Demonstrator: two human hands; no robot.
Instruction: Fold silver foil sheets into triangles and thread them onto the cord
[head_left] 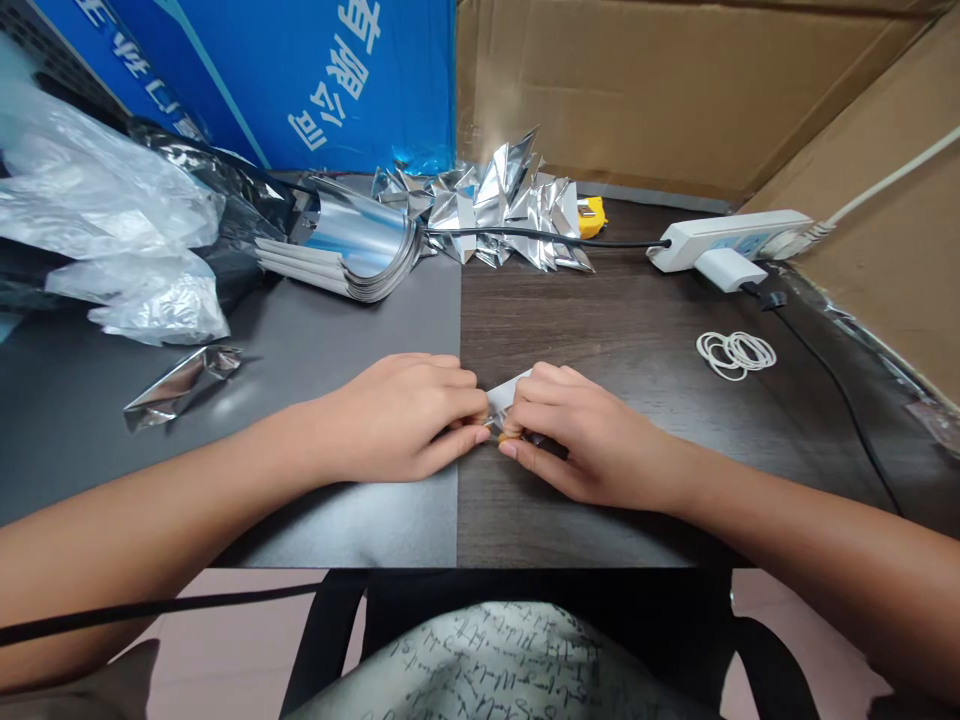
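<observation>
Both of my hands meet just above the desk near its front middle, pinching a small piece of silver foil (501, 402) between them. My left hand (420, 415) is closed, thumb and forefinger on the foil's left end. Closed as well, my right hand (585, 430) grips the right end with its fingertips. A pale grey-white strip of the foil shows between the hands; the rest is hidden under my fingers. Left of my left forearm lies a crumpled foil packet (180, 385). Farther back rest a curved stack of foil sheets (360, 250) and a heap of folded foil pieces (502, 205).
White rubber bands (735, 354) lie at the right. Behind them are a power strip (735, 235) with a plugged-in adapter and a black cable (540, 235) running left. A yellow tape measure (592, 216) sits by the foil heap. Plastic bags (112, 220) crowd the left; cardboard (615, 100) walls the back.
</observation>
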